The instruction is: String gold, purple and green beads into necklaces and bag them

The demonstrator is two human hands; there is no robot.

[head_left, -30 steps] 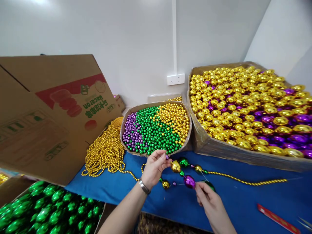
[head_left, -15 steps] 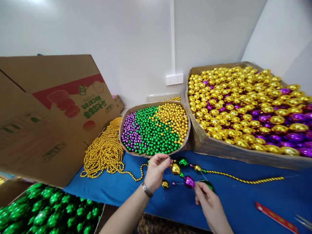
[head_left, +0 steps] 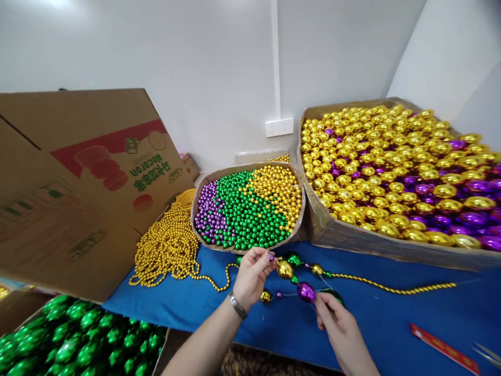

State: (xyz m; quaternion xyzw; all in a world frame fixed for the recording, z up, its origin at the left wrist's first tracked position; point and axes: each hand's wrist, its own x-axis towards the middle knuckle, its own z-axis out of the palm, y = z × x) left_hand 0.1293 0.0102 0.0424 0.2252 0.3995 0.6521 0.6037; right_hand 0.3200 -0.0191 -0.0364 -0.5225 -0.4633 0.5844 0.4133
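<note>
My left hand (head_left: 250, 277) is closed in a pinch on a small purple bead (head_left: 271, 257), close to a large gold bead (head_left: 284, 269) of a half-strung strand of beads (head_left: 309, 282) lying on the blue cloth. My right hand (head_left: 338, 326) is pinched together just below a large purple bead (head_left: 306, 292) on the same strand; what its fingertips hold is too fine to make out. Green beads (head_left: 294, 259) and a thin gold bead chain (head_left: 391, 288) run off to the right.
A round cardboard tray (head_left: 195, 201) holds small purple, green and gold beads. A big box (head_left: 352, 240) of large gold and purple beads stands right. Gold bead chains (head_left: 168, 245) pile left, beside a tilted carton (head_left: 78, 183). Green beads (head_left: 78, 339) fill a box bottom left. A red ruler (head_left: 444, 349) lies right.
The hands have stayed nearly in place on the strand. My left hand has shifted slightly with the small purple bead at its fingertips.
</note>
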